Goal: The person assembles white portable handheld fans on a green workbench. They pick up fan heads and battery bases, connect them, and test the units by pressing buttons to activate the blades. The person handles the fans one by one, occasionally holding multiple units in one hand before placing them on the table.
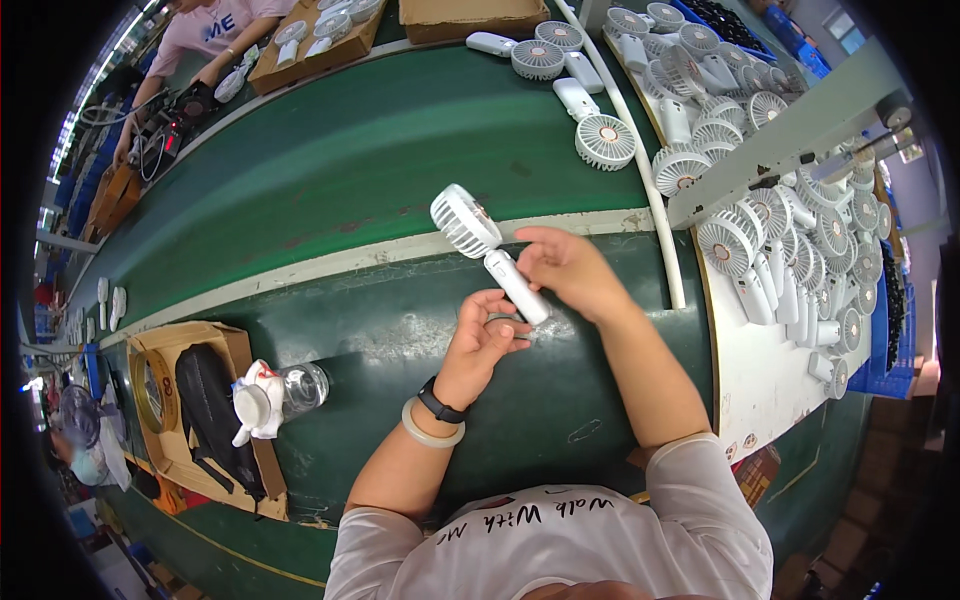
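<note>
A white handheld fan (517, 288) is tilted over the near strip of the green bench, its round caged head up and to the left. My left hand (478, 342) has its curled fingers at the lower end of the fan's handle. From the right, my right hand (572, 272) grips the handle's side with bent fingers and thumb, the index finger reaching toward the neck. The fingertips behind the handle are partly hidden. Beyond my hands, several similar fans (604, 141) lie on the green belt.
Many white fans (727, 243) crowd a white table (740, 370) on the right, below a slanted metal bar (790, 150). At left are a clear bottle (304, 388) and a cardboard tray (238, 350) with a black case (207, 410). A co-worker (210, 35) is across the belt.
</note>
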Demonstrator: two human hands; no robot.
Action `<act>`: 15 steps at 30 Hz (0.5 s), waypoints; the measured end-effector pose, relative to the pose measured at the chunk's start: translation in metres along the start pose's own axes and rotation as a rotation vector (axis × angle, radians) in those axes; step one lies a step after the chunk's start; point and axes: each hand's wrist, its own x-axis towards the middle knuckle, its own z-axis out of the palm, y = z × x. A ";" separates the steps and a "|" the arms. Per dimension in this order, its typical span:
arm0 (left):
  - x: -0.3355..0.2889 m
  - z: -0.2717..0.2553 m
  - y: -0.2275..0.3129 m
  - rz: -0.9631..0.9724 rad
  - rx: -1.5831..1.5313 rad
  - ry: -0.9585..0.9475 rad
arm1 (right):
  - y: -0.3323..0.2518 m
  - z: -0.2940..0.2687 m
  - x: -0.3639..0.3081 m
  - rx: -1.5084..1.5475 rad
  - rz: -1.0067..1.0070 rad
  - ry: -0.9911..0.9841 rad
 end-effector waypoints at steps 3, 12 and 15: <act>-0.002 -0.003 -0.009 0.083 0.024 0.017 | 0.009 0.029 -0.006 -0.167 -0.087 -0.034; -0.002 0.007 0.001 0.068 0.100 0.068 | 0.015 0.028 -0.009 -0.716 -0.236 0.116; -0.002 0.000 -0.007 0.041 -0.056 0.085 | 0.017 0.022 -0.009 0.121 0.059 -0.144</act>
